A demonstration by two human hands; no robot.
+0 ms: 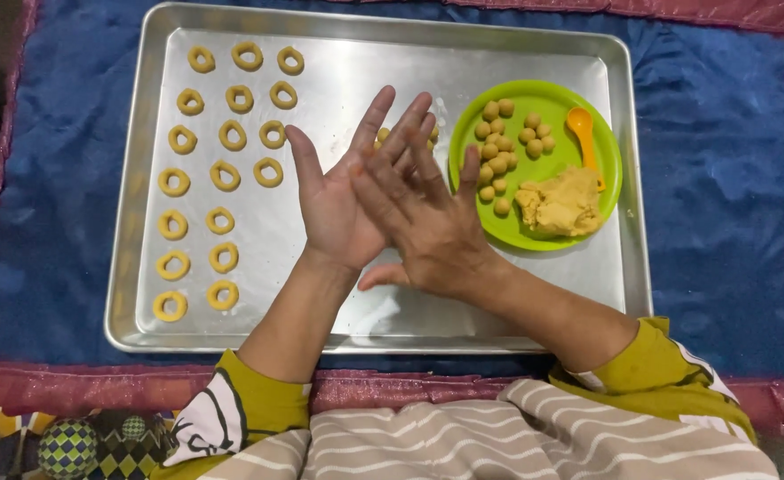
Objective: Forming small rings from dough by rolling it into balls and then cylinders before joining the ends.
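Dough, if any, sits hidden between the right hand (pixel 427 227) and left hand (pixel 338 200), pressed flat palm to palm over the steel tray (pixel 365 302). Uneven pressure could likely squash it or drop it onto the dough rings (pixel 223 173) nearby.

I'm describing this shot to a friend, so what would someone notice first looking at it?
First, the two hands pressed palm to palm over the middle of the metal baking tray: the right hand lies across the left hand. Next, the neat rows of dough rings on the tray's left half. At right, a green plate holds small dough balls, a dough lump and an orange spoon.
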